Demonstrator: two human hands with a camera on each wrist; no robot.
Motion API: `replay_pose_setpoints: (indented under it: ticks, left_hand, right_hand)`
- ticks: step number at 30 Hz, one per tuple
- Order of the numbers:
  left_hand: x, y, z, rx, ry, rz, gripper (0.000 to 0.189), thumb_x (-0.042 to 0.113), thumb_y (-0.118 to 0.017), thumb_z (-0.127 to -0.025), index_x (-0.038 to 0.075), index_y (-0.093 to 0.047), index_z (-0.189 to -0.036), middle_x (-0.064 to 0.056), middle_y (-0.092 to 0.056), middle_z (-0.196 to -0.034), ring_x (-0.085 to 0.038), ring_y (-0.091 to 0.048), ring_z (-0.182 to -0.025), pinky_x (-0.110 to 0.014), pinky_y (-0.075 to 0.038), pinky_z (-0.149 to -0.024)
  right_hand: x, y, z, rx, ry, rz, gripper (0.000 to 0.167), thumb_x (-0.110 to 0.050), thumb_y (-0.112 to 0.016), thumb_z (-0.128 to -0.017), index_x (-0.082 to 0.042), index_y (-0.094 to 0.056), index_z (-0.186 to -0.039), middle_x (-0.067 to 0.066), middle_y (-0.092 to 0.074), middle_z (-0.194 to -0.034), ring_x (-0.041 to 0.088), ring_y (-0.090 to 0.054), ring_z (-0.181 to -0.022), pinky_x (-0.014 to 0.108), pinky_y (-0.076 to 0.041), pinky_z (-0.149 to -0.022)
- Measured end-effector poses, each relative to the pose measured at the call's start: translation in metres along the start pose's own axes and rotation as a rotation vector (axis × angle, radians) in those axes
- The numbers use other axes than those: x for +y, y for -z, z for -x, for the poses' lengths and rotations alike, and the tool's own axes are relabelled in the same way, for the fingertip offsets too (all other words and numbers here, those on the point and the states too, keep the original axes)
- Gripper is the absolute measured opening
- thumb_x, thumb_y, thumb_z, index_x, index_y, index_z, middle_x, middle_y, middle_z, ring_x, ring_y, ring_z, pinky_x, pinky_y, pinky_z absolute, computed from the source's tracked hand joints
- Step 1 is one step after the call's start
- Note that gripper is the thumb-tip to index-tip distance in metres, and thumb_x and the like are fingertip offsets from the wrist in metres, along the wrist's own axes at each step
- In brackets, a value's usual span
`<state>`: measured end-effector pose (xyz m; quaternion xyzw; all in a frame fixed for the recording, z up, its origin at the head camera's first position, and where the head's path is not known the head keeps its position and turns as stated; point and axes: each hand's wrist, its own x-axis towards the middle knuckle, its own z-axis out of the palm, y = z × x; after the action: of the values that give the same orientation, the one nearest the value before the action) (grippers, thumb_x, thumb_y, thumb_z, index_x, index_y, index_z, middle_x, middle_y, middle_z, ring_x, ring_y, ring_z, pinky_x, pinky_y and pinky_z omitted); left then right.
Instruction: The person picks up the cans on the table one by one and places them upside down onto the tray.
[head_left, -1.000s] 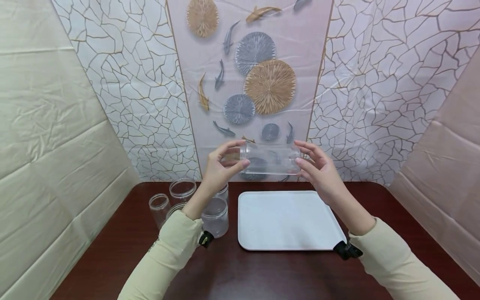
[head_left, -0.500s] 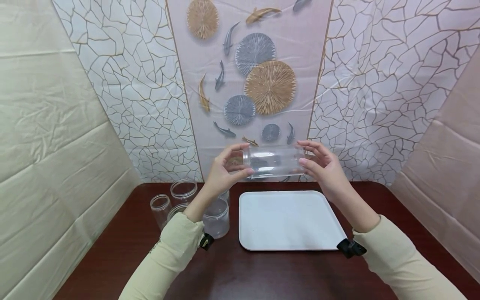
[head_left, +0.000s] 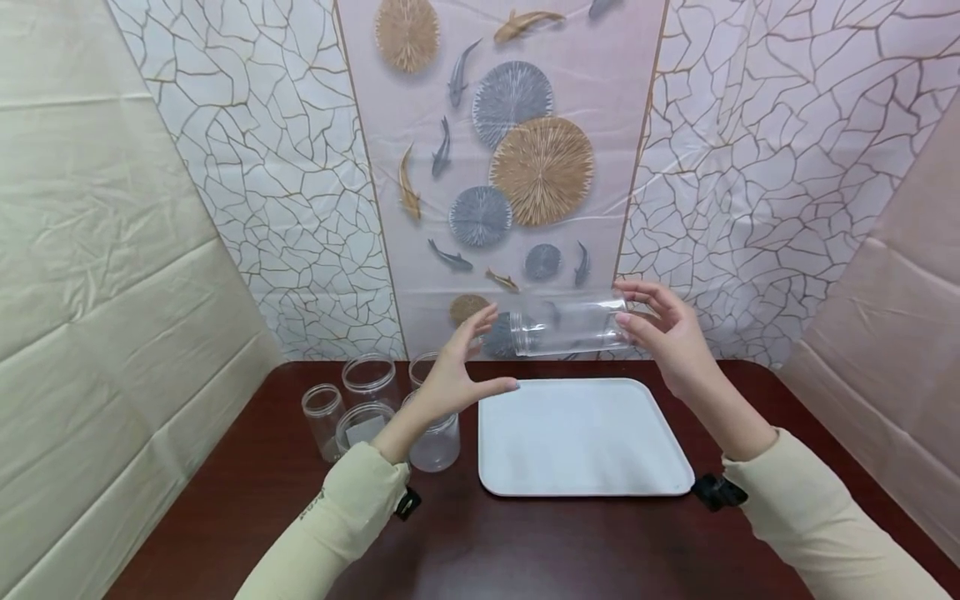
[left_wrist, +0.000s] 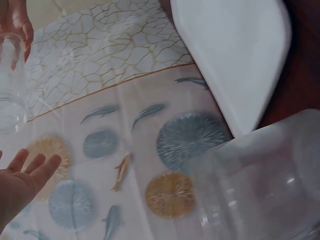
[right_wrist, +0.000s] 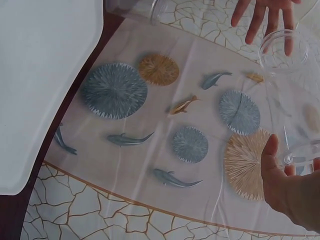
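Note:
A clear, see-through jar (head_left: 570, 327) lies on its side in the air above the far part of the tray, its threaded mouth toward the left. My right hand (head_left: 667, 337) grips its base end between thumb and fingers. My left hand (head_left: 457, 371) is apart from the jar, thumb and fingers spread, just left of the mouth. In the right wrist view the jar (right_wrist: 285, 100) shows its round rim near the left hand's fingers (right_wrist: 272, 20). The left wrist view has the left hand (left_wrist: 22, 187) below the jar (left_wrist: 11, 85), not touching it.
A white tray (head_left: 585, 437) lies on the dark red-brown table (head_left: 525, 542). Several clear open jars stand left of it, among them a narrow jar (head_left: 322, 421) and a wider jar (head_left: 435, 442) near the left forearm. A patterned cloth (head_left: 540, 167) hangs behind.
My left hand has let go of the jar's mouth end, and its fingers have spread. The jar, in my right hand, has shifted a little to the right.

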<state>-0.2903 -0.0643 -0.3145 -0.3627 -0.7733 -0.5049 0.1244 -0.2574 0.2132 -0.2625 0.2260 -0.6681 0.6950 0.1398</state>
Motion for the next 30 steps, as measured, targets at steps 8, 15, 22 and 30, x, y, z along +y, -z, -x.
replay_pose_setpoints:
  ticks: [8,15,22,30]
  left_hand:
    - [-0.017,-0.013,0.016,-0.085,0.086,-0.103,0.113,0.023,-0.085,-0.068,0.033,-0.010,-0.151,-0.002,-0.018,-0.157,-0.026,-0.017,-0.145,-0.050,-0.028,-0.112]
    - [-0.030,-0.028,0.029,-0.228,0.155,-0.153,0.123,0.035,-0.086,-0.066,0.041,0.005,-0.149,-0.002,-0.003,-0.160,-0.026,-0.006,-0.147,-0.057,-0.022,-0.112]
    - [-0.042,-0.038,0.032,-0.321,0.158,-0.289,0.132,0.043,-0.087,-0.060,0.035,0.010,-0.150,0.006,0.004,-0.160,-0.019,0.006,-0.147,-0.054,-0.021,-0.114]
    - [-0.058,-0.047,0.034,-0.429,0.174,-0.471,0.137,0.054,-0.084,-0.059,0.021,0.013,-0.151,-0.006,0.008,-0.160,-0.029,0.009,-0.146,-0.051,-0.011,-0.117]
  right_hand:
    - [0.009,0.012,-0.004,0.014,-0.003,0.048,0.029,-0.006,-0.059,-0.092,-0.019,-0.060,-0.118,-0.005,-0.055,-0.112,0.002,-0.061,-0.089,0.017,-0.054,-0.074]
    - [0.018,0.021,-0.003,0.059,-0.003,0.037,0.030,-0.008,-0.061,-0.091,-0.020,-0.061,-0.118,-0.006,-0.054,-0.111,0.003,-0.060,-0.089,0.015,-0.052,-0.071]
    - [0.020,0.027,-0.010,0.077,0.044,0.041,0.030,-0.003,-0.057,-0.092,-0.020,-0.062,-0.116,-0.004,-0.052,-0.111,0.001,-0.060,-0.092,0.016,-0.053,-0.072]
    - [0.021,0.028,-0.018,0.098,0.040,0.095,0.030,-0.007,-0.059,-0.091,-0.016,-0.062,-0.120,-0.008,-0.054,-0.115,0.002,-0.057,-0.097,0.014,-0.053,-0.073]
